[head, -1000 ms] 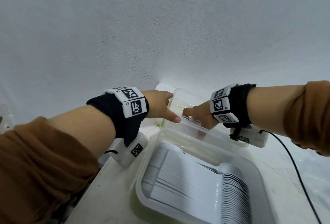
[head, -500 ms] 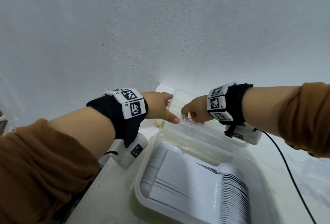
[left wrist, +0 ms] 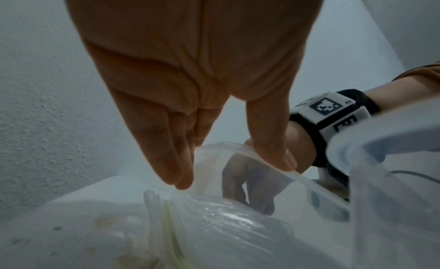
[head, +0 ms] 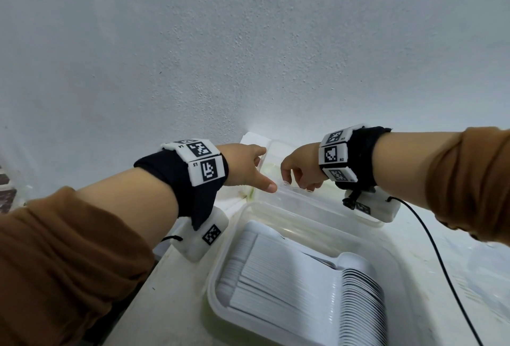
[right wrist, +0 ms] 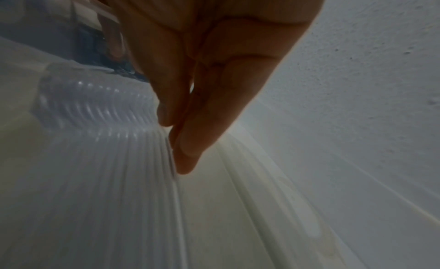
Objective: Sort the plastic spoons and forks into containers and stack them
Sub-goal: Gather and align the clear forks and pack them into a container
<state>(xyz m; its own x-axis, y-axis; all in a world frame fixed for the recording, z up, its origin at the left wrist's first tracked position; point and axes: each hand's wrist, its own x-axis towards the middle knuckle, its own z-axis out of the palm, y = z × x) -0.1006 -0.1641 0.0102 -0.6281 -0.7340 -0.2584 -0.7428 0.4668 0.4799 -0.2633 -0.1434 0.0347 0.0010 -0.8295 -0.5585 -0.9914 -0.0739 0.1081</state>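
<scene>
- The far container [head: 278,177], a clear plastic tub, stands on the worktop [head: 430,257] close against the white wall [head: 248,55]; its long axis runs left to right across the head view.
- Inside it a row of white plastic cutlery [right wrist: 100,160] stands packed on edge, the handles running lengthwise along the tub; whether these are forks or spoons cannot be told.
- The right hand [head: 300,169] reaches down into this tub with its fingers [right wrist: 188,145] pressed together, pinching the outermost piece of the row.
- The left hand [head: 245,166] steadies the tub at its left end: the thumb [left wrist: 273,150] lies over the rim and the other fingers lie straight down the outer wall, so the hand grips the edge.
- The near container [head: 392,257], a larger clear tub with rounded corners, touches or nearly touches the far one; its long axis also runs left to right.
- It holds nested white spoons [head: 298,290] in a tight row, handles to the left, bowls to the right.
- The left edge of the worktop falls away just left of the near tub; bare surface lies to the right, crossed by a black cable [head: 447,268] from the right wrist.
</scene>
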